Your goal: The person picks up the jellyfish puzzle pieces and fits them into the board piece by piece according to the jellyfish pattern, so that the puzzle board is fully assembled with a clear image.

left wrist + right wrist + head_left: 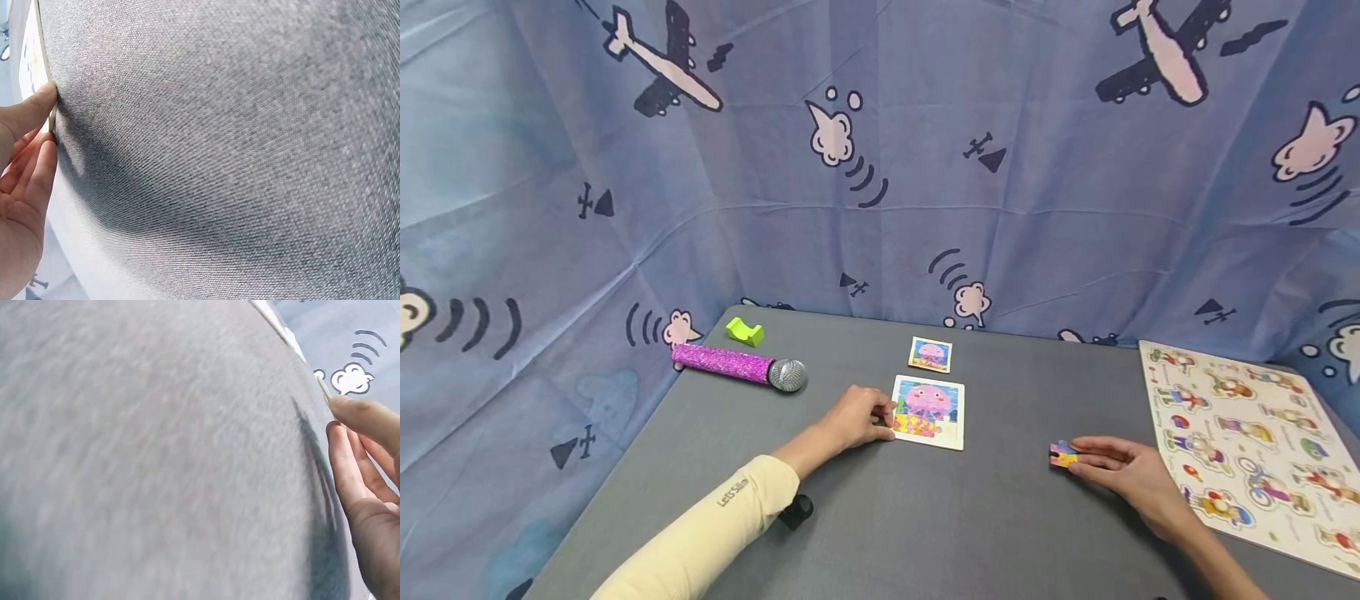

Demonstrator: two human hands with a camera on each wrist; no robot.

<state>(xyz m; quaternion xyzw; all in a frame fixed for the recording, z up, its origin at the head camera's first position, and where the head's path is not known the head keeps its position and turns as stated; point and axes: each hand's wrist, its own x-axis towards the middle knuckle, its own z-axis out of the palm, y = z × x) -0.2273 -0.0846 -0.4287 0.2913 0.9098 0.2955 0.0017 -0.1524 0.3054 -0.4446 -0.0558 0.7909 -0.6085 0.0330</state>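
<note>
A jigsaw puzzle tray [961, 417] with a pink jellyfish picture lies flat at the middle of the table; its lower right corner shows a pale bare patch. My left hand [859, 417] holds the tray by its left edge, with the thumb and fingers on that edge in the left wrist view. Off to the right of the tray, my right hand [1116, 468] pinches a small pink, yellow and blue jigsaw piece [1063, 455] between thumb and fingers, low over the table. Only a thin edge of this piece shows in the right wrist view. Behind the tray is a small jellyfish picture card [930, 355].
A glittery purple microphone [722, 362] and a lime green tape dispenser [745, 332] lie at the back left of the grey table [925, 525]. A large board with figure pictures [1210, 442] covers the right side. Under the left forearm sits a small black object [797, 510].
</note>
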